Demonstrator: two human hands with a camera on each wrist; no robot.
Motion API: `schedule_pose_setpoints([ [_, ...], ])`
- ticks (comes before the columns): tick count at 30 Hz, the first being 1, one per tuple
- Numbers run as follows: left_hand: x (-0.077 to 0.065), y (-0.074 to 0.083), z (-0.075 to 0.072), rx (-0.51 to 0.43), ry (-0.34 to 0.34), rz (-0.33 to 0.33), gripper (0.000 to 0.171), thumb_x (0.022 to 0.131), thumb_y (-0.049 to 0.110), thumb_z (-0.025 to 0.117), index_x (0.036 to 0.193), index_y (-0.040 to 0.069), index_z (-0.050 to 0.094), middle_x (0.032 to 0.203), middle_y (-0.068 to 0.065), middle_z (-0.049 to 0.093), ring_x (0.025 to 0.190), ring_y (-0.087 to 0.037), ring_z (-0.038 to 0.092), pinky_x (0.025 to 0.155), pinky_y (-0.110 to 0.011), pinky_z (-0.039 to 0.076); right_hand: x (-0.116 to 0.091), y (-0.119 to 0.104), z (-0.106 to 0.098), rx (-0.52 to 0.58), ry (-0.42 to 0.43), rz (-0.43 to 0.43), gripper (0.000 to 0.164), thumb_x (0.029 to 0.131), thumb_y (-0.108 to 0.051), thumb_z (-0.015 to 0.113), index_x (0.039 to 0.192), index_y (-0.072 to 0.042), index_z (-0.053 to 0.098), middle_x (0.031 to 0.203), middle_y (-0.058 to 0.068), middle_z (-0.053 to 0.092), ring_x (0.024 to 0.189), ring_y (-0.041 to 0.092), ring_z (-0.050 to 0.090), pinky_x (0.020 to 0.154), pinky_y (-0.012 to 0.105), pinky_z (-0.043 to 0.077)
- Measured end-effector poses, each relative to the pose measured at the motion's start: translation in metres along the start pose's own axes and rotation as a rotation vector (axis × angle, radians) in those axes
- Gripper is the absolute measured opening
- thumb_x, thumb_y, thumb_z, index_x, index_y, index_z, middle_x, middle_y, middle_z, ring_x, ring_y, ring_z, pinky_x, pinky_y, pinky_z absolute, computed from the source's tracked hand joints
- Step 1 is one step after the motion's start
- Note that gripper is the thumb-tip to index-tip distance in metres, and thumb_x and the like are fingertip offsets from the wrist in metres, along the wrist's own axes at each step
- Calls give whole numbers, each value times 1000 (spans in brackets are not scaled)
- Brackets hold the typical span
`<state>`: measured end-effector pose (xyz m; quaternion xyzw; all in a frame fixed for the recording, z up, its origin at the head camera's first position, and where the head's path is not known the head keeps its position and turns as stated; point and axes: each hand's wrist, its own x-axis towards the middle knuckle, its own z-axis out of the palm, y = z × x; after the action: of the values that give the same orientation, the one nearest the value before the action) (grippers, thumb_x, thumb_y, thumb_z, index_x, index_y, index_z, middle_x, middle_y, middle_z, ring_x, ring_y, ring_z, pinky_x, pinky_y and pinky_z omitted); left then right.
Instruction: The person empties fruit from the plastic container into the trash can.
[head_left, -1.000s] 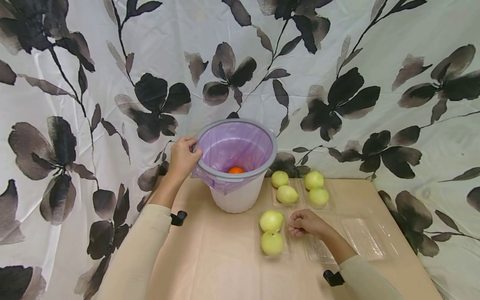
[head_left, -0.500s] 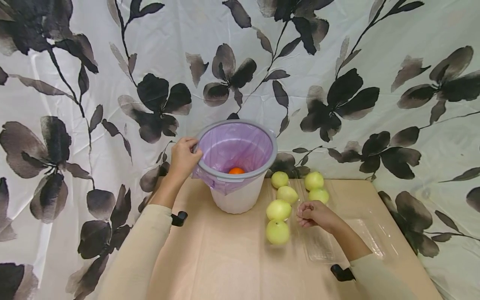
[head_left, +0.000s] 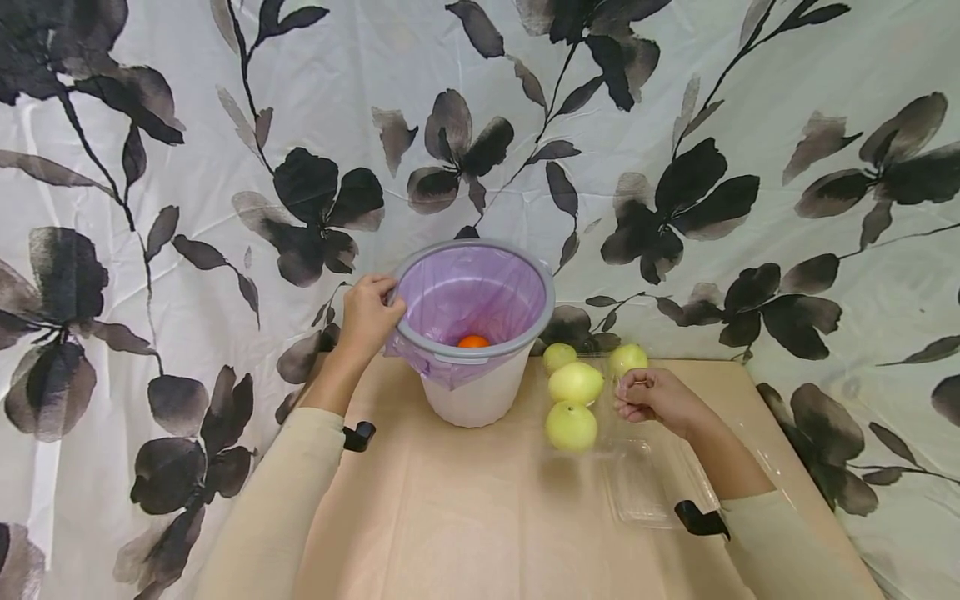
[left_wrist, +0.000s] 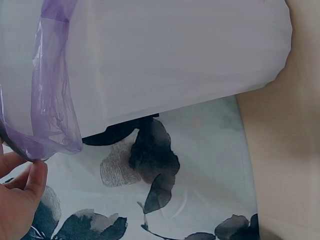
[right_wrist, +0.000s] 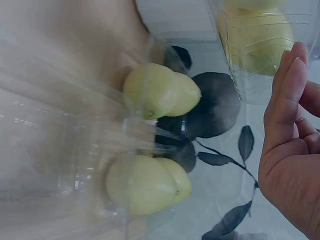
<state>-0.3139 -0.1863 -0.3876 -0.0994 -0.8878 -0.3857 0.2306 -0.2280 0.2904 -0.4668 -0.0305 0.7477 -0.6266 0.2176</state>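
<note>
- Left grip (head_left: pixel 369 315) pinching the grey rim (head_left: pixel 549 300) of the purple-lined bin (head_left: pixel 476 400)!
- Right grip (head_left: pixel 660 402) pinches a clear container (right_wrist: pixel 246 91), two yellow-green fruits (head_left: pixel 572 426) aboard, above the tabletop (head_left: pixel 450 517) near the bin.
- Orange item (head_left: pixel 473 342) inside.

The bucket (head_left: pixel 482 398) is white, its liner (head_left: pixel 472 285) purple, the boxed fruits (head_left: pixel 572 427) yellow-green, the backdrop (head_left: pixel 315 71) black-flowered on white.
</note>
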Motion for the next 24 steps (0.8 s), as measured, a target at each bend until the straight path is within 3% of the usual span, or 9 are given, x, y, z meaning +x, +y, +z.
schedule_pose_setpoints([
  [17,-1,1,1,0,-2,5,37,82,3,65,116,-8,75,120,-25,69,108,-40,66,93,-49,57,-5,-69,-27,181,1,-144,19,102,4,51,90,-5,62,80,4,74,70,9,73,66,21,62],
  [24,-2,1,0,-1,2,-2,37,83,4,65,116,-7,75,120,-24,69,108,-38,66,92,-47,57,-1,-106,-32,196,5,-179,19,102,4,51,90,-4,62,81,5,74,71,11,73,67,22,62],
])
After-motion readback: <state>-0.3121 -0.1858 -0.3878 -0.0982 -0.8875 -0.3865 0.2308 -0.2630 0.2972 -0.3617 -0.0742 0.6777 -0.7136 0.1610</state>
